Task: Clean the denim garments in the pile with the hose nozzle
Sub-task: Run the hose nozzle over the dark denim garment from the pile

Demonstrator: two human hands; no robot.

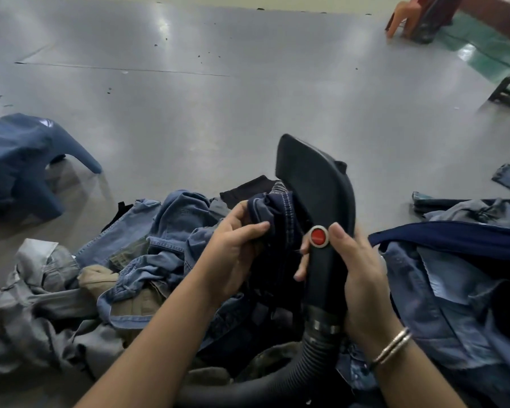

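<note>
**Two hands engaged: nozzle in the right, dark denim in the left**

Head view. I see my right hand [357, 266] wrapped around the handle of the black hose nozzle [318, 207], thumb lying just beside the red button [319, 236]. The nozzle stands roughly upright, its flat wide head pointing up and away from me. A ribbed grey hose [312, 357] leaves the base of the handle and curves down to the left. A metal bangle [393, 346] sits on the right wrist.

My left hand [233, 254] pinches a bunched fold of dark denim garment [277, 213], with pale stitching visible, held touching the left side of the nozzle below its head.

Beneath both hands lies the pile [130, 275] of mixed blue, grey and tan garments, spread across the near edge of the grey table [218, 98]. More blue denim [454, 275] is heaped on the right. A separate blue garment [18, 160] lies well apart at the left. Small dark specks dot the table surface farther out.
</note>
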